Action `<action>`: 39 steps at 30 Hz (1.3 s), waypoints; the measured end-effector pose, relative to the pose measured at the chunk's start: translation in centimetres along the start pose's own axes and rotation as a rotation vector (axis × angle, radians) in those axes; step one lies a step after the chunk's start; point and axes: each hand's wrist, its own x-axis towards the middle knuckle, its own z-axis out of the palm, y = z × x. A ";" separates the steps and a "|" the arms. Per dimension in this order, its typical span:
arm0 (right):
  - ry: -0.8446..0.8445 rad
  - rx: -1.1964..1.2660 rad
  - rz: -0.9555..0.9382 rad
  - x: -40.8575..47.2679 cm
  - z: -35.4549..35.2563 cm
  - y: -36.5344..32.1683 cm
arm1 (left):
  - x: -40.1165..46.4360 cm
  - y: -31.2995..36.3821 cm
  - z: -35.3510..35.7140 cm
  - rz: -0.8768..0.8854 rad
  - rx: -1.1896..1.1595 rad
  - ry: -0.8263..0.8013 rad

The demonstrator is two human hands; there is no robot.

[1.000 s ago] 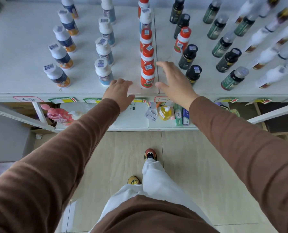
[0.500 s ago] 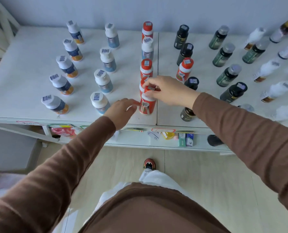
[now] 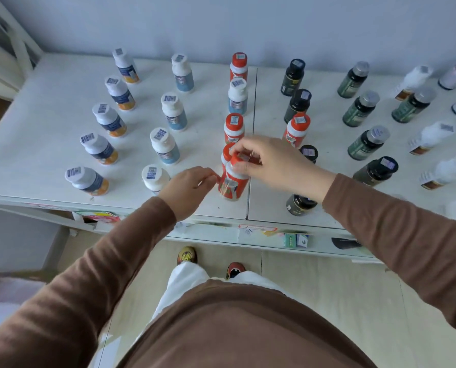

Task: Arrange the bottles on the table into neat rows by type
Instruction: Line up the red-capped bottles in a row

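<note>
Our right hand (image 3: 272, 163) pinches the cap of the red bottle (image 3: 232, 181), which stands under our fingertips near the table (image 3: 35, 144) edge. Our left hand (image 3: 188, 189), fingers loosely curled and holding nothing, sits just beside its label.

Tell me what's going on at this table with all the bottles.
A person is sorting bottles into rows on a white table. Their right hand pinches the cap of the nearest red bottle in the middle row, while the left hand hovers beside it, fingers loosely curled. Two misfits show: a white-capped blue bottle in the red row, and a red bottle among the black ones.
</note>
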 end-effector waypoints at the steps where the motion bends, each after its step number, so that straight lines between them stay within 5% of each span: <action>1: -0.007 -0.072 -0.061 -0.2 0.6 -0.1 | 0.1 -0.3 0.0 -0.005 0.018 -0.021; 6: -0.074 -0.323 -0.164 -0.6 3.6 0.2 | 1.0 -1.6 0.6 0.008 0.160 -0.073; 14: -0.144 -0.322 -0.128 -0.5 3.3 0.1 | 3.1 -1.9 -0.1 0.042 0.224 0.037; 19: 0.049 -0.340 -0.120 2.5 -0.2 0.9 | 4.7 -1.7 -0.9 0.026 0.267 0.104; 25: -0.145 -0.503 -0.187 5.1 1.9 2.2 | 6.0 -1.0 -0.2 -0.032 0.326 0.044; 39: -0.010 0.461 0.318 6.5 -4.5 2.4 | 7.4 1.2 -3.3 -0.044 -0.211 -0.012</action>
